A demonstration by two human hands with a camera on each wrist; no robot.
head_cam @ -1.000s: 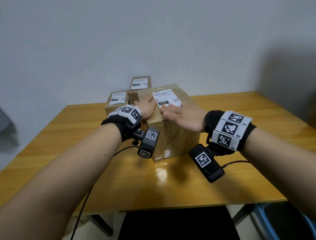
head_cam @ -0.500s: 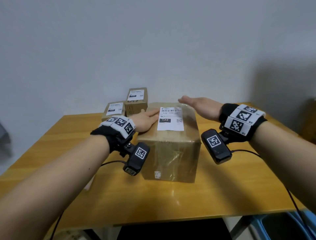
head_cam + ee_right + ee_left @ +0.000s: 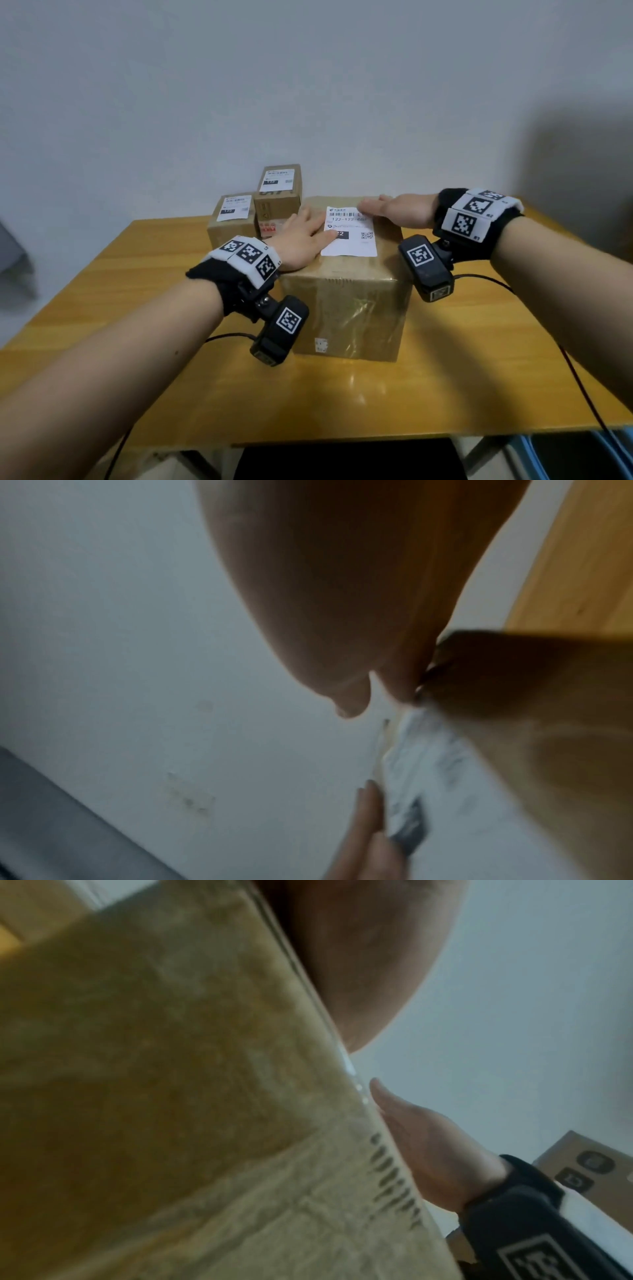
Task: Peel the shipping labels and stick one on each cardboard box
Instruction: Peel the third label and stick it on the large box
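A large cardboard box stands mid-table with a white shipping label flat on its top. My left hand lies flat on the box's top left, fingers straight, tips pressing the label's left edge. My right hand lies flat across the label's upper right corner, fingers straight. Two smaller boxes stand behind at the left, a low box and a taller box, each with a label on top. In the left wrist view the big box's side fills the frame, with my right hand on its top edge.
The wooden table reaches the pale wall behind. Black cables trail from both wrist cameras over the table. A blue bin sits on the floor at the front right, and a grey object is at the far left.
Both hands have slid over the label: the right hand moved from the box's far right edge onto the label's upper corner, and the left hand moved rightward onto its left edge.
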